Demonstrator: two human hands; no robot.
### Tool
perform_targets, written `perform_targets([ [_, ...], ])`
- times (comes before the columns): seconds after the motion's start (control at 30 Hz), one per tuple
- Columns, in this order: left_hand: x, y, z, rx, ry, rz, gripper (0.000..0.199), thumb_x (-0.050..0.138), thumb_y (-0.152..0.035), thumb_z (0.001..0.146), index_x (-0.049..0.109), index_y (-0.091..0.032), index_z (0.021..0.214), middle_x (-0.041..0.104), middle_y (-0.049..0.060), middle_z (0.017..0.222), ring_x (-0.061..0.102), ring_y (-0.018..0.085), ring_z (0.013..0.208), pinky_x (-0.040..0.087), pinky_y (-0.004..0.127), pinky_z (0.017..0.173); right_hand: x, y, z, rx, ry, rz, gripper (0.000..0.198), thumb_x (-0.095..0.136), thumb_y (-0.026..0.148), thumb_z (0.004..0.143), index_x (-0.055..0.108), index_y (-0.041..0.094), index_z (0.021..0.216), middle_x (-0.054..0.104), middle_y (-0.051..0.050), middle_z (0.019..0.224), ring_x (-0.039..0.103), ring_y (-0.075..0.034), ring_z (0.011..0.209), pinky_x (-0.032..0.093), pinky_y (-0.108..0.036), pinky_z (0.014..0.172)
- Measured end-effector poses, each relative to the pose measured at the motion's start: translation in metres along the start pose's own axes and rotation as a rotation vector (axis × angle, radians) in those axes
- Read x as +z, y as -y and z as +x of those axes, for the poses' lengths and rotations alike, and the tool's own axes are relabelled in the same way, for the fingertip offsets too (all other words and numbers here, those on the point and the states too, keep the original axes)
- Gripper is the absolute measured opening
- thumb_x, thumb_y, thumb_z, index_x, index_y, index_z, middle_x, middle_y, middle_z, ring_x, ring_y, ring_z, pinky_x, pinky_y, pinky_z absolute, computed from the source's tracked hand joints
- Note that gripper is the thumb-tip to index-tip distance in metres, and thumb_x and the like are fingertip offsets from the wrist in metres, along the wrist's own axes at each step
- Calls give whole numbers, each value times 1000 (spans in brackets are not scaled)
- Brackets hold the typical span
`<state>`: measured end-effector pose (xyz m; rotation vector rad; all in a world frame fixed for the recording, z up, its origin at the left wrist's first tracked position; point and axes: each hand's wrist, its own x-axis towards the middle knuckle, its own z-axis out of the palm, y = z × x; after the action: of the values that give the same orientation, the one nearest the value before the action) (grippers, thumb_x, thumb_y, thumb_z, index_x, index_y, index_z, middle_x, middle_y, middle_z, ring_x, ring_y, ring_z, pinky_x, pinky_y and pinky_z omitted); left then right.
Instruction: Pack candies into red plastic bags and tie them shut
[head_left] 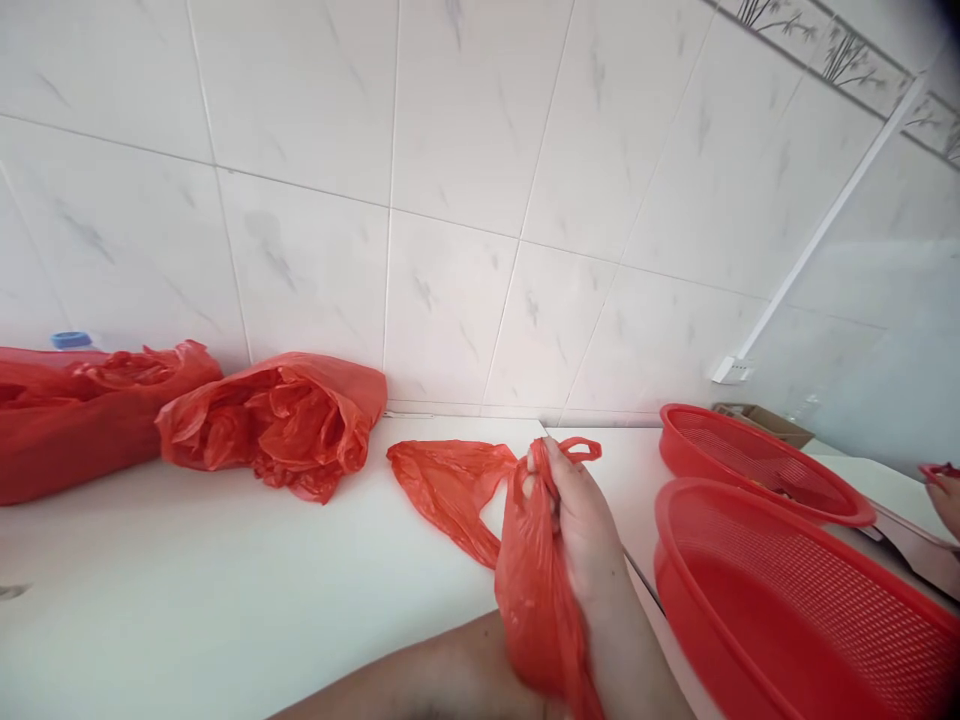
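My right hand (574,495) is closed around the gathered top of a red plastic bag (536,600), thumb uppermost. A thin loop of the bag sticks out past the thumb. The bag's body hangs down and bulges; what is inside cannot be made out. From the lower left my left forearm (435,670) reaches behind the hanging bag, and the bag and the frame edge hide the left hand's fingers. Just left of my right hand, a flattened stretch of red plastic (450,490) lies on the white table (262,590); whether it joins the held bag is unclear.
Bunched red bags (274,415) and another red bundle (97,420) lie along the tiled wall, with a blue cap (71,340) behind. On the right stand two red mesh baskets (679,500) (675,430) and a cardboard box (772,425). Another person's hand (946,500) shows at the right edge.
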<state>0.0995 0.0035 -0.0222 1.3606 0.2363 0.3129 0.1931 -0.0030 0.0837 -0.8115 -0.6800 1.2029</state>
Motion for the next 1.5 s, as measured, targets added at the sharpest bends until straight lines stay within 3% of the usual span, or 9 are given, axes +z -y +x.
perform_targets([
  [0.13, -9, 8, -3, -4, -91, -347, 42, 80, -34, 64, 69, -13, 99, 70, 9, 91, 65, 27, 90, 44, 44, 92, -10, 7, 13, -246, -175, -230, 35, 73, 43, 68, 54, 21, 87, 52, 6, 65, 43, -6, 50, 31, -17, 43],
  [0.3, -39, 9, 0, -5, -216, -493, 44, 76, -46, 65, 70, -9, 89, 69, 13, 91, 66, 24, 84, 49, 37, 83, -17, 28, -7, -667, -351, -722, 52, 68, 31, 74, 45, 29, 121, 54, -3, 121, 52, -15, 110, 44, -29, 90],
  [0.57, -47, -6, -10, -12, -216, -429, 19, 54, -30, 86, 71, -21, 88, 71, -2, 79, 69, 16, 80, 51, 28, 77, -2, 18, -27, -101, 583, -1200, 50, 68, 24, 70, 61, 36, 118, 53, 2, 133, 34, -26, 133, 37, -40, 102],
  [0.7, -50, -14, -15, -53, -186, -338, 16, 56, -12, 75, 69, -19, 71, 68, -5, 65, 70, 17, 69, 52, 28, 68, -8, -2, -9, -88, 591, -1319, 65, 76, 40, 63, 57, 36, 125, 48, -1, 138, 16, -32, 140, 26, -48, 106],
  [0.83, -63, -19, -19, -132, -110, -266, 12, 56, -7, 63, 66, -14, 62, 63, -5, 54, 62, 12, 51, 49, 26, 58, -18, -9, 4, -15, 605, -1437, 73, 80, 43, 52, 60, 30, 121, 52, -8, 128, 36, -34, 126, 40, -39, 89],
  [1.0, -79, -23, -25, -167, -53, -225, 45, 55, -59, 70, 64, -14, 65, 60, 3, 53, 55, 17, 48, 48, 35, 54, -28, -12, 10, 73, 606, -1352, 43, 77, 33, 56, 66, 24, 97, 62, -1, 86, 54, -19, 82, 36, -23, 61],
  [1.07, -83, -26, -29, -160, -32, -171, 56, 54, -72, 64, 62, -16, 64, 58, 3, 52, 55, 19, 51, 48, 38, 59, -34, -14, 13, 119, 557, -1307, 11, 65, 29, 69, 64, 20, 75, 55, 2, 67, 44, -11, 59, 28, -22, 51],
  [1.2, -89, -36, -34, -193, 4, 55, 37, 85, -37, 44, 58, -21, 63, 53, -4, 55, 48, 14, 52, 41, 30, 55, -47, -13, 18, 128, 466, -1315, 21, 48, 21, 74, 45, 18, 54, 35, 4, 55, 22, -7, 49, 15, -24, 46],
  [1.5, -92, -56, -34, -5, -433, 582, 11, 46, -17, 74, 45, -21, 64, 44, -4, 60, 41, 11, 52, 31, 24, 50, -34, 5, 17, 136, 340, -1136, 10, 44, 19, 77, 52, 20, 72, 44, 4, 61, 36, -8, 52, 25, -20, 47],
])
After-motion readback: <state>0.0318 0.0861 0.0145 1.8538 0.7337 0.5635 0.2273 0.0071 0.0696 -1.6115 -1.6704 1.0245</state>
